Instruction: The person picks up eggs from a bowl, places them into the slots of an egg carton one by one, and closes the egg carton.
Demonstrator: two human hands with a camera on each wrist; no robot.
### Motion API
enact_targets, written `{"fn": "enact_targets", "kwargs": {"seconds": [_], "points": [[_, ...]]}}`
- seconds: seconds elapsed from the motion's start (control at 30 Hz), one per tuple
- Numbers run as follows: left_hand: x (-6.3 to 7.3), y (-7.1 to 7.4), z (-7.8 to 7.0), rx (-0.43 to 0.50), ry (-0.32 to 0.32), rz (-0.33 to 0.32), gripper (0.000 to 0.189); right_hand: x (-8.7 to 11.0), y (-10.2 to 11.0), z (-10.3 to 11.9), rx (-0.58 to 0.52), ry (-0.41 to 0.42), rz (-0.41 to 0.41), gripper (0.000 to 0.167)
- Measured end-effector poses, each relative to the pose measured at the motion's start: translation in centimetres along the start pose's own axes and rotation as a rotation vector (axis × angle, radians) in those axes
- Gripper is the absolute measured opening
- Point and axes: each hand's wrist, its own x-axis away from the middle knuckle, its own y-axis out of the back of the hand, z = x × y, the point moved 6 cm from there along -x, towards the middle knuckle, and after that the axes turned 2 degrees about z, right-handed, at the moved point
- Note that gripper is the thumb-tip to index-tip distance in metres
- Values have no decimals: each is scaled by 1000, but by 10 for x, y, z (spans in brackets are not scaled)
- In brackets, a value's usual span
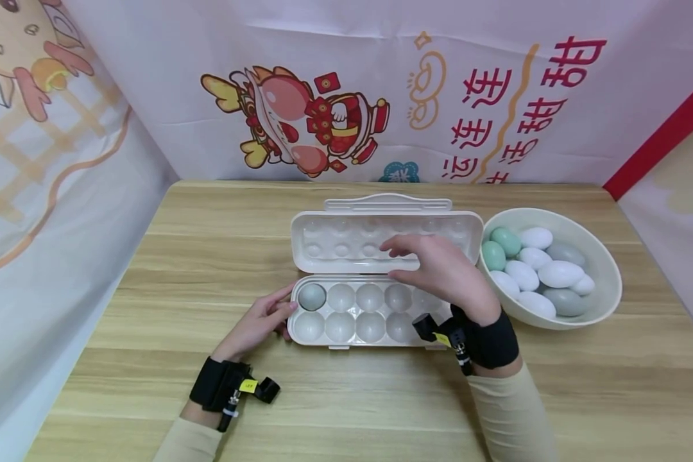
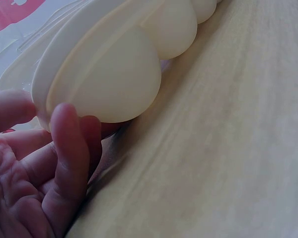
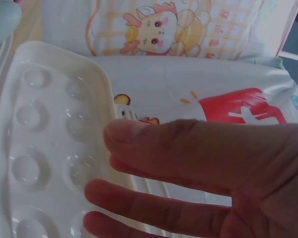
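Note:
A white plastic egg carton (image 1: 370,328) lies with its hinged lid (image 1: 323,262) folded back, and one grey egg (image 1: 312,298) sits in its back left cup. My left hand (image 1: 264,319) holds the carton's left end, the fingers bent against the rim and under the rounded end cup (image 2: 119,82) in the left wrist view. Nothing is in my right hand (image 1: 439,269), which hovers over the right part of the carton and lid, thumb and fingers spread apart. In the right wrist view its fingers overlap the dimpled lid's edge. Some right-hand cups are hidden beneath it.
A cream bowl (image 1: 609,285) stands right beside the carton, heaped with several white, grey and green eggs (image 1: 561,274). The wooden table (image 1: 219,237) ends at a printed cloth (image 1: 416,38) behind. Another cloth (image 1: 86,212) hangs along the left.

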Motion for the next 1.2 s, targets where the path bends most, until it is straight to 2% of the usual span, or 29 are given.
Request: {"fn": "enact_targets", "kwargs": {"seconds": [0.27, 0.5, 0.77, 1.0, 1.2], "points": [[0, -1, -1, 0, 6, 1, 54, 18, 18, -11, 7, 4, -35, 37], [0, -1, 1, -1, 4, 11, 55, 41, 38, -30, -28, -62, -71, 37], [0, 1, 2, -3, 25, 4, 55, 60, 55, -54, -43, -164, -74, 41], [1, 1, 1, -11, 26, 2, 54, 74, 65, -69, -11, -131, -114, 39], [1, 0, 1, -12, 16, 10, 54, 85, 71, -85, -5, -186, -134, 41]]}}
